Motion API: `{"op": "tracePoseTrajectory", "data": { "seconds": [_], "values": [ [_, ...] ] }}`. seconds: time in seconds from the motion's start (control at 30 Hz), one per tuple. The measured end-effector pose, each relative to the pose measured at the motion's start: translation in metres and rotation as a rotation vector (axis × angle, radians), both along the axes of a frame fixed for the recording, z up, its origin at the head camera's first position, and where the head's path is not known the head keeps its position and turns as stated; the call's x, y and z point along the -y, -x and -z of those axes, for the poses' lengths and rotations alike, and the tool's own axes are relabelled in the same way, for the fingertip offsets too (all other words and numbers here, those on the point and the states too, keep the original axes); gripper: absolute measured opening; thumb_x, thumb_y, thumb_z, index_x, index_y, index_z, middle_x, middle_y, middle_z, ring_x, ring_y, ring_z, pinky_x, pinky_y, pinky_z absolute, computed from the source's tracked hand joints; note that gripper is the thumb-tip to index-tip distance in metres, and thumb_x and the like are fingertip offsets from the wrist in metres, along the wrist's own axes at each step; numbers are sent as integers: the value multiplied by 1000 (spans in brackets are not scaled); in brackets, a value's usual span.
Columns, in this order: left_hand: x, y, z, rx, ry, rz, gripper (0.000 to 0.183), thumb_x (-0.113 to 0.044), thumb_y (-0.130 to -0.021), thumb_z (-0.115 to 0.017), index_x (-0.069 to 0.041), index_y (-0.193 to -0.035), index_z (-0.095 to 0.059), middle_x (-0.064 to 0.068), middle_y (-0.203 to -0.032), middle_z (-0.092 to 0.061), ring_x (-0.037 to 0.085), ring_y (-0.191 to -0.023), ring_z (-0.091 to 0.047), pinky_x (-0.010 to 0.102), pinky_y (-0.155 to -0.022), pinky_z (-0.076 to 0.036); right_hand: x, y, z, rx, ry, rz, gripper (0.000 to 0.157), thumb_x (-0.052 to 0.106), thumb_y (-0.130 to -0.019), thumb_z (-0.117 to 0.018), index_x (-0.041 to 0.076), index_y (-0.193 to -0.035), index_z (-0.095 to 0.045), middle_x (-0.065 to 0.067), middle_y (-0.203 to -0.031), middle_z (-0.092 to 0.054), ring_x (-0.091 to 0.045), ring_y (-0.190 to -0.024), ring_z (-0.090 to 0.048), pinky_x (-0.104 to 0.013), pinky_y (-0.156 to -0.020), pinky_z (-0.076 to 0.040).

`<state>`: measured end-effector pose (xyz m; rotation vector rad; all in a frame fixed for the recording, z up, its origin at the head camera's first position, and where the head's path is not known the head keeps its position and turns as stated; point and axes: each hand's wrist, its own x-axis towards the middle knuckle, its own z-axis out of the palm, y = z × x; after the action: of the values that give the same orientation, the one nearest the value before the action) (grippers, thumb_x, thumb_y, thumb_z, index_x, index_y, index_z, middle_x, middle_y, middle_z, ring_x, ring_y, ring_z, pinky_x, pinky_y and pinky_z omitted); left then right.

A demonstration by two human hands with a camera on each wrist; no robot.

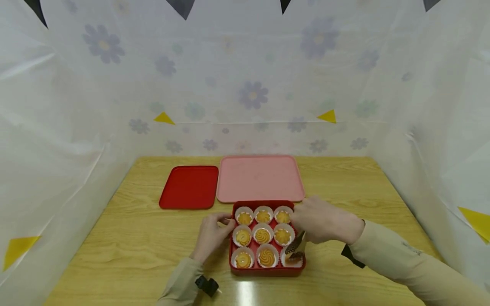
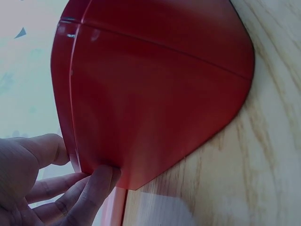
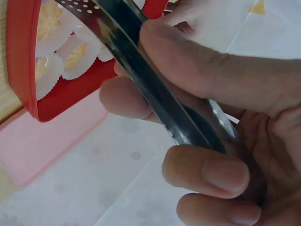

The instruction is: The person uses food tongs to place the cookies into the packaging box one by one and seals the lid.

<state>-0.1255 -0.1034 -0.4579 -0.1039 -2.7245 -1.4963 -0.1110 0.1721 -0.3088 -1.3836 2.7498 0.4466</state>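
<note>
A red box (image 1: 264,272) holds rows of swirled yellow cookies in white paper cups. My left hand (image 1: 213,234) grips the box's left wall, thumb at the rim; in the left wrist view its fingers (image 2: 96,193) press the red side (image 2: 155,103). My right hand (image 1: 315,219) holds metal tongs (image 1: 295,246) with perforated ends over the box's near right corner. The tong tips are at a cookie (image 1: 292,257) in the paper cup there; I cannot tell whether they pinch it. In the right wrist view, fingers and thumb wrap the tongs (image 3: 160,94).
Behind the box lies a pink tray (image 1: 261,178), with a smaller red tray (image 1: 189,187) to its left. All stand on a wooden table (image 1: 145,242). White flower-printed sheeting (image 1: 252,68) encloses the back and sides.
</note>
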Motion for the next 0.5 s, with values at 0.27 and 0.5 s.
{"op": "tracePoseTrajectory", "data": {
  "seconds": [0.27, 0.5],
  "values": [
    [0, 0, 1, -14, -10, 6, 20, -11, -87, -71, 0, -103, -76, 14, -86, -76, 13, -69, -68, 21, -56, -52, -14, 3, 3, -50, 80, -84, 23, 29, -61, -95, 29, -65, -72, 14, -66, -66, -8, -54, -55, -24, -46, -41],
    [0, -1, 0, -15, 5, 0, 19, -12, -86, -71, -1, -101, -77, 14, -86, -76, 13, -70, -68, 21, -56, -51, -25, 6, 14, -82, 129, -150, 23, 28, -62, -94, 33, -72, -74, 15, -71, -70, -2, -48, -48, -21, -42, -29]
  ]
}}
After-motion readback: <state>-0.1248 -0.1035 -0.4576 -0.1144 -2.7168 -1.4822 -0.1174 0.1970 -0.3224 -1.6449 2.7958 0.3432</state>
